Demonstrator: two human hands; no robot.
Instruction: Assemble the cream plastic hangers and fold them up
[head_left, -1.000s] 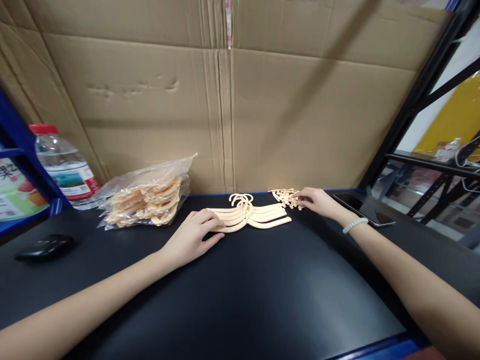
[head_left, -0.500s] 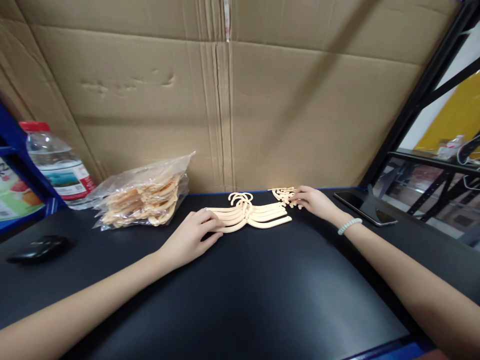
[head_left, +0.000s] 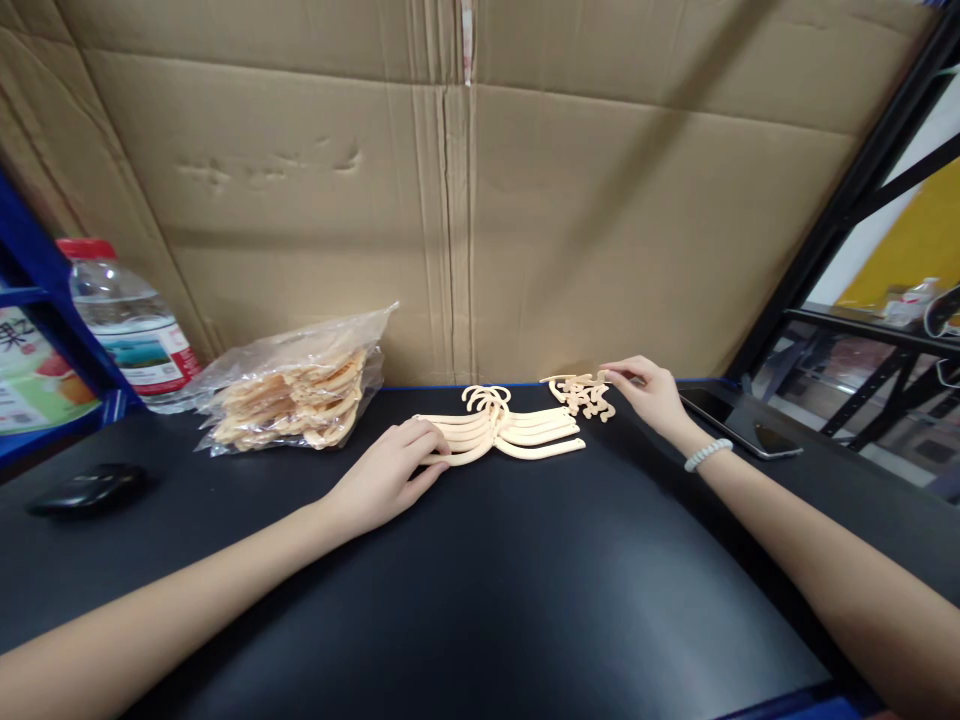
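Note:
Several cream plastic clothes hangers lie in an overlapping row on the black table, their hooks pointing to the back. My left hand is closed over their left ends, with its thumb at the nearest hanger; the fingertips are partly hidden. To the right of the hangers is a loose pile of small cream plastic pieces, several with curved or knobbed shapes. Over the right side of that pile, my right hand pinches one small cream piece between thumb and fingers.
A clear bag of peach-coloured plastic parts lies at the back left, beside a red-capped water bottle. A black mouse is at far left. Right of my right hand lies a phone. Cardboard walls the back edge.
My right hand has drawn back slightly right and up from the pile with a small piece pinched, uncovering more of the pieces. My left hand stays on the hangers. The view has shifted a little.

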